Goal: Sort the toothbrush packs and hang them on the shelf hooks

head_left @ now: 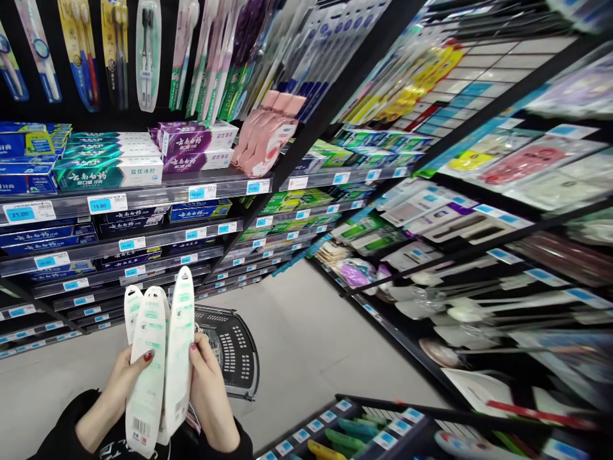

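Note:
Three white toothbrush packs [158,358] with pale green print stand fanned upright at the bottom left of the head view. My left hand [122,383] grips them from the left, its thumb laid across the front pack. My right hand [208,380] holds the right-hand pack along its edge, fingers curled round it. Both wrists come out of black sleeves.
A black shopping basket [232,351] sits on the grey floor [306,332] just behind my hands. Shelves of boxed toothpaste [108,169] and hanging toothbrushes [148,54] fill the left side. Racks of packaged goods [460,211] line the right. A low display [345,428] stands at the bottom.

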Demonstrator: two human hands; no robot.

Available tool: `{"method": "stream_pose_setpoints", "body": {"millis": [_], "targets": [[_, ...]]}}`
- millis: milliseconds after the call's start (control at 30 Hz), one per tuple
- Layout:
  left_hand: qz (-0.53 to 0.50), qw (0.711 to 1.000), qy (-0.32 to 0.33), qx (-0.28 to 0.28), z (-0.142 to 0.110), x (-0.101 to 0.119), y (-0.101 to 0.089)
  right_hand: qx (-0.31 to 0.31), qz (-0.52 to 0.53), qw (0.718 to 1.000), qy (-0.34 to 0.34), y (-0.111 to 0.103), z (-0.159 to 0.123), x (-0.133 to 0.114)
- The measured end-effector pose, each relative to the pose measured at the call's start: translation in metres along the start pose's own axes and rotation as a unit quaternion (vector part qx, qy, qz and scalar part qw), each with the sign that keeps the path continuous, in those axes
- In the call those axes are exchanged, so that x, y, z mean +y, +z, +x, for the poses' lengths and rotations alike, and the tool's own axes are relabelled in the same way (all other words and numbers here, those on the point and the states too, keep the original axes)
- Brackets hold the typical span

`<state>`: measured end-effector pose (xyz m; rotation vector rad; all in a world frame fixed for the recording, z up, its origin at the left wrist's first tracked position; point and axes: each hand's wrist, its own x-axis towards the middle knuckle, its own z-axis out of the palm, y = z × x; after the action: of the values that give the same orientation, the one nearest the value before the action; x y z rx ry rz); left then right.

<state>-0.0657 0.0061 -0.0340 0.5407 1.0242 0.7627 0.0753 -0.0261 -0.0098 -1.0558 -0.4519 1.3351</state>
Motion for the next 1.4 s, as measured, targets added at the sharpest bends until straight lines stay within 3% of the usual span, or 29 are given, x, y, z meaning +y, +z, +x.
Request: {"method": "stream_pose_setpoints", "body": {"millis": [133,300,567,733,900,1067,1267,1400], "targets": [[-0.015,1.000,-0.018,0.010,0.000,0.001,0.001,-0.008,0.072,0.996,0.060,-0.010,0.005,-0.008],[-0.041,0.999,-0.017,0.003,0.001,0.001,0.000,-0.102,0.155,0.975,0.122,-0.024,0.011,-0.010],[-0.037,0.999,-0.015,0.008,0.000,0.000,-0.002,-0.070,0.209,0.966,0.134,-0.037,0.014,-0.015],[-0.048,0.999,-0.010,0.003,-0.004,0.003,-0.002,-0.022,0.149,0.984,0.096,-0.041,0.011,-0.011],[-0.084,0.996,-0.020,-0.027,-0.005,-0.003,-0.007,0.005,0.035,0.994,0.102,-0.040,0.010,0.002],[-0.091,0.995,-0.033,0.005,-0.006,-0.010,-0.012,0.039,-0.100,0.994,0.034,-0.031,0.013,0.026],[-0.056,0.998,0.006,-0.016,-0.009,-0.005,-0.004,0.061,-0.117,0.991,-0.007,-0.019,0.009,0.046],[-0.035,0.999,-0.003,-0.019,-0.005,-0.004,-0.004,0.064,-0.155,0.985,-0.042,-0.017,0.010,0.052]]}}
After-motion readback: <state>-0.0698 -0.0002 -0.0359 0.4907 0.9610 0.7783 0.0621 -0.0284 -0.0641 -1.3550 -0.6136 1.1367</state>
